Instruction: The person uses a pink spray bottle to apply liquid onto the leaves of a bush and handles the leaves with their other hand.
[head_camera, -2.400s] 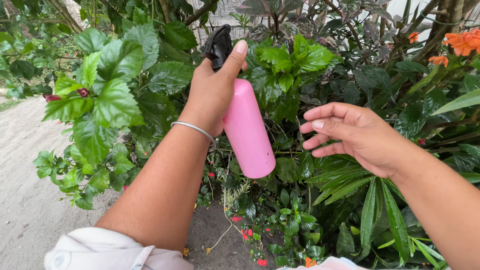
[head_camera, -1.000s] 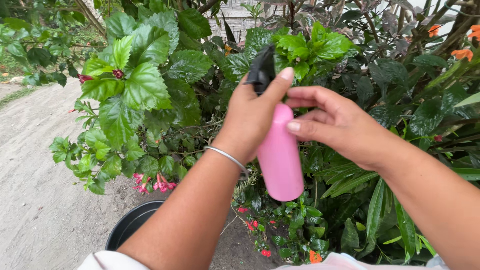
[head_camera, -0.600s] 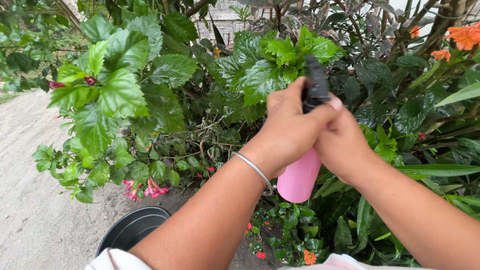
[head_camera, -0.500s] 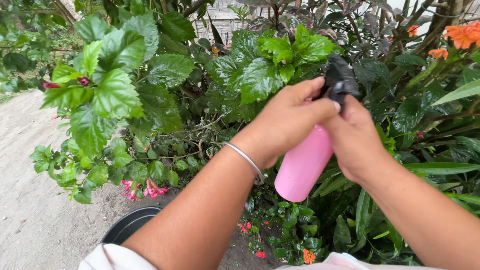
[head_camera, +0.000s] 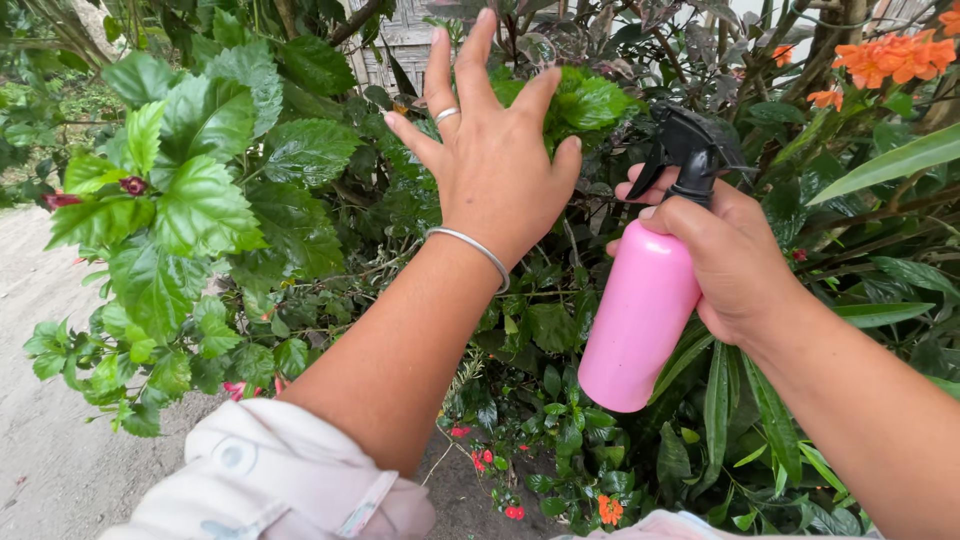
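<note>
Whereas both hands were closed around the bottle half a second earlier, the pink plastic spray bottle with the black trigger head is now held by the right hand alone. The bottle neck is gripped by that hand, with the fingers curled under the black trigger, and the pink body hangs tilted down to the left, in front of the dark green foliage. No label or printed marking can be seen on the bottle's smooth pink surface.

The left hand has been released from the bottle and raised. It is now spread flat, fingers apart and pointing upward, in front of the bright green serrated leaves of the shrub; whether the leaves are touched cannot be told. A thin silver ring is worn on one finger and a thin silver bangle on the wrist.

A white sleeve is seen at the lower left. Orange blossoms are located at the upper right corner, and small red flowers lie low above the bare soil. The sandy path runs along the left edge.
</note>
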